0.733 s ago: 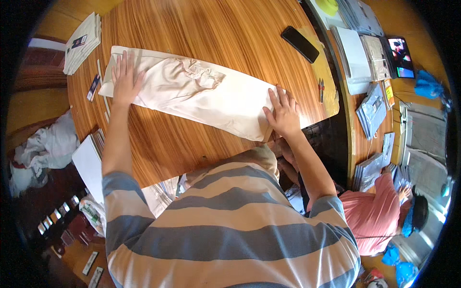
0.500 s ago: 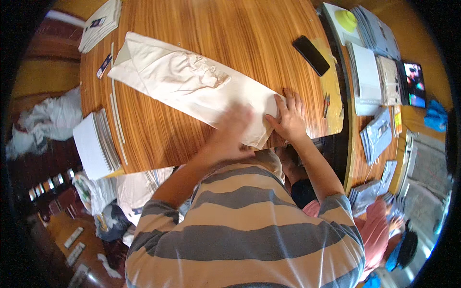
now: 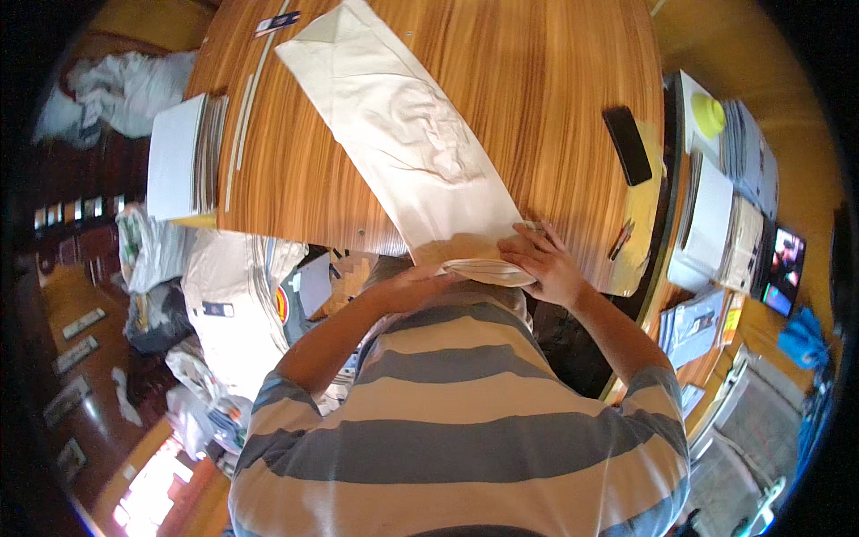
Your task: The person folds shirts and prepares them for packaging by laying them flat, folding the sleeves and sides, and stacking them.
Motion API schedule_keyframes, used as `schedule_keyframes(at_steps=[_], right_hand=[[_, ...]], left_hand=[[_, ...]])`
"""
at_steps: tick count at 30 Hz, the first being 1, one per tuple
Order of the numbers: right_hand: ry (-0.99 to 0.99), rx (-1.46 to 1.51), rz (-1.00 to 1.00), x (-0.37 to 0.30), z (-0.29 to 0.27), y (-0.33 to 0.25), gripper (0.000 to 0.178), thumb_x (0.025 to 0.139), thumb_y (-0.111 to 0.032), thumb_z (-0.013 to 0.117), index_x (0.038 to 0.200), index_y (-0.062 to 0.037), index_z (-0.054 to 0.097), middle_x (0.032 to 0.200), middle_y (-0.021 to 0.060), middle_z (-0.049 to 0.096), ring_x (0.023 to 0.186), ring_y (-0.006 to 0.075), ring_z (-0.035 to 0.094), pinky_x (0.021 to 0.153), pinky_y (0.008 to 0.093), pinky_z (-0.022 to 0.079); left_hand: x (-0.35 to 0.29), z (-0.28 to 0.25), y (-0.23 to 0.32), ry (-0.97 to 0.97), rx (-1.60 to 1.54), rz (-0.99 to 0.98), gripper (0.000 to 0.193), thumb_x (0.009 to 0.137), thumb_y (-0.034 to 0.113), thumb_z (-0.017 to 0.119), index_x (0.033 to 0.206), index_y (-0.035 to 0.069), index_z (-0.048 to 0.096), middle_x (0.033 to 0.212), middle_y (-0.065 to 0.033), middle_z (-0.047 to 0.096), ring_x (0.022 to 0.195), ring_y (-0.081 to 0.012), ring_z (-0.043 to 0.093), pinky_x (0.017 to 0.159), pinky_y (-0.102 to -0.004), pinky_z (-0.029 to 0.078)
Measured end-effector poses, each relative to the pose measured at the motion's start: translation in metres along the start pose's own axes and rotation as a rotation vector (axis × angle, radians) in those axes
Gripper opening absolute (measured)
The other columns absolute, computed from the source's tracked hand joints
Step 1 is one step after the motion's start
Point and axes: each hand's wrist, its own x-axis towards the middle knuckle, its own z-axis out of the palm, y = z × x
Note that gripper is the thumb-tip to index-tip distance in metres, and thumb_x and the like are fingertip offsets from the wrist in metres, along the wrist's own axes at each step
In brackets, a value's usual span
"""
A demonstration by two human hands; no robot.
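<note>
A long cream folded garment (image 3: 403, 134), perhaps trousers, lies slantwise on the wood-grain table (image 3: 555, 89). Its middle is bunched and creased, while its near end bends up in a curved, layered rim by the table's front edge. At the left corner of that end is my left hand (image 3: 416, 288), closed on the fabric with its fingertips partly hidden. My right hand (image 3: 548, 267) grips the right corner, fingers bent over the cloth.
A black phone (image 3: 626, 145) and a small red-and-black tool (image 3: 621, 240) lie to the right. Stacked white sheets (image 3: 176, 157) stand at the left edge, near thin strips (image 3: 246, 112) and a dark tag (image 3: 276, 23). Bagged folded clothes (image 3: 693, 324) fill a right-hand shelf.
The garment has turned steeper, and its near end has come toward me and curled up. My left hand has moved from over the cloth to its near left corner; my right hand has come nearer.
</note>
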Motion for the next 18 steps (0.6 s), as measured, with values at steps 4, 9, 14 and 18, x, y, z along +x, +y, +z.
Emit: schedule_keyframes(at_steps=[4,9,14,18], right_hand=[[0.283,0.467,0.172,0.019,0.005,0.007,0.039,0.080,-0.007,0.078,0.119,-0.0052,0.071,0.122,0.0123,0.071,0.123,0.0270,0.063,0.111,0.0469,0.045],[0.382,0.759,0.353,0.165,-0.053,0.004,0.029,0.096,-0.025,0.072,0.111,-0.0005,0.071,0.092,0.0137,0.073,0.091,0.0225,0.072,0.080,0.0363,0.054],[0.598,0.081,0.427,0.261,-0.030,0.041,0.051,0.091,-0.048,0.074,0.115,-0.0027,0.072,0.097,0.0211,0.075,0.092,0.0371,0.073,0.086,0.0435,0.056],[0.502,0.168,0.576,0.262,-0.022,0.043,0.060,0.083,-0.056,0.079,0.115,-0.0055,0.071,0.100,0.0224,0.076,0.098,0.0371,0.074,0.088,0.0445,0.057]], left_hand=[[-0.043,-0.001,0.056,0.273,-0.155,0.069,0.054,0.110,0.034,0.051,0.151,-0.001,0.046,0.152,-0.0148,0.053,0.142,-0.0257,0.050,0.118,-0.0401,0.040],[-0.029,-0.072,0.053,0.633,-0.559,0.504,0.059,0.105,0.034,0.061,0.148,-0.005,0.048,0.140,-0.0176,0.062,0.128,-0.0258,0.061,0.106,-0.0387,0.048],[0.006,-0.132,0.084,1.336,0.786,0.729,0.051,0.101,0.024,0.063,0.147,0.005,0.053,0.141,-0.0202,0.061,0.130,-0.0334,0.059,0.110,-0.0453,0.045],[0.007,-0.112,0.087,0.999,1.437,0.658,0.059,0.102,0.027,0.058,0.157,0.014,0.044,0.161,-0.0186,0.041,0.151,-0.0399,0.035,0.124,-0.0566,0.024]])
